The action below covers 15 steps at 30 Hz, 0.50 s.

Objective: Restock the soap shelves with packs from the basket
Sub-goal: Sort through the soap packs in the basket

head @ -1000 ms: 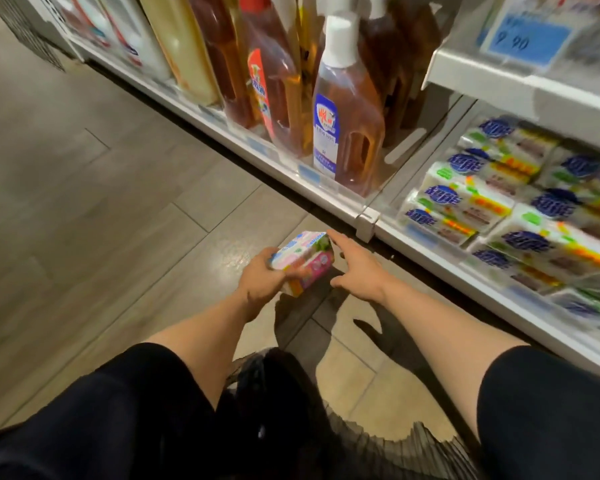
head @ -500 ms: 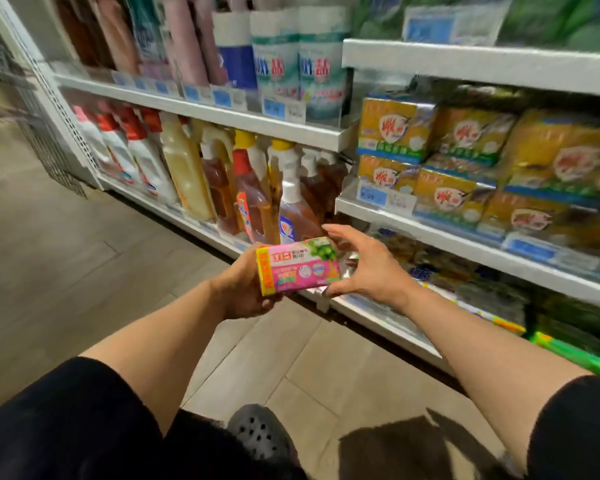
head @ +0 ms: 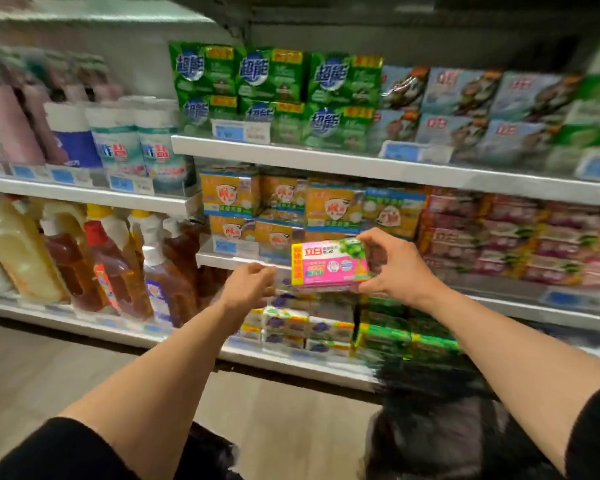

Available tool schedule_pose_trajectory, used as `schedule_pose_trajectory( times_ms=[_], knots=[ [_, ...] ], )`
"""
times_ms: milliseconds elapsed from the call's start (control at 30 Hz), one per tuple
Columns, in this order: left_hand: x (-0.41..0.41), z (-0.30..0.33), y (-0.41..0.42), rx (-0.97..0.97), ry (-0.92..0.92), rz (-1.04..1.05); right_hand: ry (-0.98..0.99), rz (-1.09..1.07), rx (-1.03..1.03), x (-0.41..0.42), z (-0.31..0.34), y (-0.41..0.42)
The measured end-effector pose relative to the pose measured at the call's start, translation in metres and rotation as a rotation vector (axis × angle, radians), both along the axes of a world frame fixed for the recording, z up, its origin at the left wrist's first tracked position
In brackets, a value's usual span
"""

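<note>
A pink soap pack (head: 329, 265) with a yellow left edge and green leaves at its top right is held in front of the middle shelf (head: 378, 169). My right hand (head: 397, 266) grips its right end, thumb below and fingers over the top. My left hand (head: 248, 285) hangs just left of the pack with loosely curled fingers, apart from it and holding nothing. Matching pink packs (head: 520, 237) are stacked on the shelf to the right. The dark basket (head: 440, 427) shows blurred at the bottom right.
Yellow soap packs (head: 253, 202) stand behind the held pack, green packs (head: 274, 88) on the shelf above. Detergent bottles (head: 118, 261) fill the lower left shelf. White and green soap packs (head: 312, 327) lie on the bottom shelf. Wood-look floor lies below.
The view has swung up from the floor to the shelves. The pack rose and moved right. My left hand let go of it; my right hand alone holds it now.
</note>
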<state>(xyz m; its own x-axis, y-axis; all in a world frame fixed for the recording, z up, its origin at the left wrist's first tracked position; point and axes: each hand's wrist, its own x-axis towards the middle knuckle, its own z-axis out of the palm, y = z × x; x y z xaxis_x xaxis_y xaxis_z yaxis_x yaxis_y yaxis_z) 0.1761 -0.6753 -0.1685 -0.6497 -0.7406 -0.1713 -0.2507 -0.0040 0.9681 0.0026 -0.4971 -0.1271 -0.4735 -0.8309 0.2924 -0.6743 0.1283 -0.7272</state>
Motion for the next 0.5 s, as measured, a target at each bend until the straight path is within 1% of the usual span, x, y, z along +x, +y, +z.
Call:
schedule_pose_trajectory(
  times_ms=[100,167,267,367,500],
  knots=[
    [-0.043,-0.002,0.032,-0.280,-0.065,-0.126,0.038,-0.165,0.014,-0.034,-0.004,0.053],
    [-0.067,0.000,0.057,-0.410,-0.064,-0.203,0.062,-0.268,0.020,-0.049,-0.008,0.085],
    [-0.105,-0.004,0.085,-0.551,-0.062,-0.319,0.072,-0.385,0.012,-0.067,-0.012,0.122],
    [-0.139,-0.012,0.110,-0.684,-0.057,-0.393,0.086,-0.462,-0.033,-0.089,-0.009,0.147],
    [-0.178,-0.029,0.142,-0.797,-0.069,-0.461,0.100,-0.537,-0.061,-0.120,-0.003,0.178]
  ],
)
